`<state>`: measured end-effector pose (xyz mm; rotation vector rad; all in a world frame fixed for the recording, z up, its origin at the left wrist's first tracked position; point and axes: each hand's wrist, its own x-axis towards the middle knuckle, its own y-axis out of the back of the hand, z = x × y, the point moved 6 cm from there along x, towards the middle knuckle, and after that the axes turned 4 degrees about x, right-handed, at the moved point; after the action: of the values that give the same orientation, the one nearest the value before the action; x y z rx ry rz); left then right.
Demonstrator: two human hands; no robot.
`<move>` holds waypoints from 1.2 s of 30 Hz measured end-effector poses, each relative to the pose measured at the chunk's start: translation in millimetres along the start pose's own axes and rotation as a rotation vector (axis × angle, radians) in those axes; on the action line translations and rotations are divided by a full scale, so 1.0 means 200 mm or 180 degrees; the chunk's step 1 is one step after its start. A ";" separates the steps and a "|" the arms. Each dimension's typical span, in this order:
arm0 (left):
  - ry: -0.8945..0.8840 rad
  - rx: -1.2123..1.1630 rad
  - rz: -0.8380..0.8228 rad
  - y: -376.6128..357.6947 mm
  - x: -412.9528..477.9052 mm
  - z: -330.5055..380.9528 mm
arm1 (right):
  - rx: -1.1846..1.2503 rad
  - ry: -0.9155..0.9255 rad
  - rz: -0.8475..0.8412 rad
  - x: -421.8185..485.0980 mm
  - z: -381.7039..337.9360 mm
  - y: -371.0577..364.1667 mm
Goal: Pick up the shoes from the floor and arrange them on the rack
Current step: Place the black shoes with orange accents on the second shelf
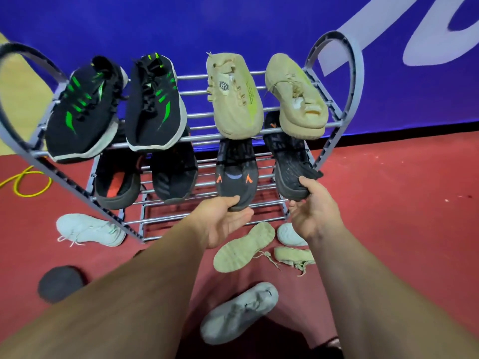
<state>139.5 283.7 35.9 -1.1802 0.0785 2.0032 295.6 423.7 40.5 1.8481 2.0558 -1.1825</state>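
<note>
Our left hand (228, 221) is curled round the heel of the dark grey sneaker with orange marks (237, 174). Our right hand (313, 213) grips the matching dark sneaker (290, 164) just beside it. Both lie on the rack (355, 73), middle shelf. A grey sneaker (241, 312) and a beige sneaker (243, 247) are on the floor.

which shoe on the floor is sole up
The beige shoe just below the left hand: its tread faces up, while the rest on the floor show their uppers.

Four shoes (153, 104) sit on the rack's (199, 115) top shelf, four on the shelf below. Loose shoes (243, 247) lie on the floor (388, 203) before the rack.
</note>
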 end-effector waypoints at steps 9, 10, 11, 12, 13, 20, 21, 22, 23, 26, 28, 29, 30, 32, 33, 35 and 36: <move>0.0421 0.0438 -0.0429 -0.03 -0.05 -0.01 | -0.0202 -0.0443 0.0155 -0.01 0.10 0.00; 0.0422 0.0396 -0.0427 -0.04 -0.05 -0.01 | -0.0241 -0.0471 0.0134 -0.02 0.09 -0.01; 0.0402 0.0327 -0.0420 -0.04 -0.05 -0.01 | -0.0238 -0.0473 0.0085 -0.03 0.08 -0.03; 0.0357 0.0224 -0.0413 -0.05 -0.04 -0.01 | -0.0228 -0.0466 0.0047 -0.03 0.07 -0.05; 0.0289 0.0094 -0.0401 -0.06 -0.04 0.00 | -0.0220 -0.0452 0.0041 -0.03 0.06 -0.07; -0.0068 -0.0386 -0.0345 -0.13 0.01 0.05 | -0.0233 -0.0565 0.0163 -0.03 0.08 -0.04; -0.0104 -0.0414 -0.0275 -0.13 0.02 0.05 | -0.0262 -0.0576 0.0164 -0.03 0.08 -0.04; -0.0135 -0.0446 -0.0216 -0.12 0.03 0.05 | -0.0307 -0.0584 0.0154 -0.03 0.08 -0.04; -0.0158 -0.0469 -0.0182 -0.12 0.04 0.04 | -0.0333 -0.0593 0.0130 -0.03 0.08 -0.04; -0.0178 -0.0481 -0.0157 -0.12 0.07 0.05 | -0.0316 -0.0621 0.0091 -0.02 0.09 -0.05; -0.0174 -0.0465 -0.0162 -0.13 0.07 0.05 | -0.0327 -0.0592 0.0130 0.00 0.09 -0.04; -0.0165 -0.0455 -0.0173 -0.14 0.08 0.05 | -0.0344 -0.0573 0.0155 0.00 0.09 -0.05; -0.0150 -0.0449 -0.0186 -0.14 0.08 0.04 | -0.0351 -0.0572 0.0167 0.00 0.10 -0.05; -0.0123 -0.0431 -0.0225 -0.13 0.08 0.04 | -0.0271 -0.0583 0.0150 -0.01 0.11 -0.09; -0.0114 -0.0427 -0.0252 -0.13 0.09 0.04 | -0.0197 -0.0579 0.0153 -0.02 0.11 -0.11; -0.0106 -0.0436 -0.0282 -0.13 0.10 0.04 | -0.0053 -0.0561 0.0184 -0.03 0.11 -0.14; -0.0103 -0.0439 -0.0290 -0.13 0.10 0.04 | -0.0006 -0.0559 0.0188 -0.03 0.12 -0.15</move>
<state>146.8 316.6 33.4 -1.2148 -0.1294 1.9721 260.5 406.4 41.2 1.7236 1.8954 -1.2772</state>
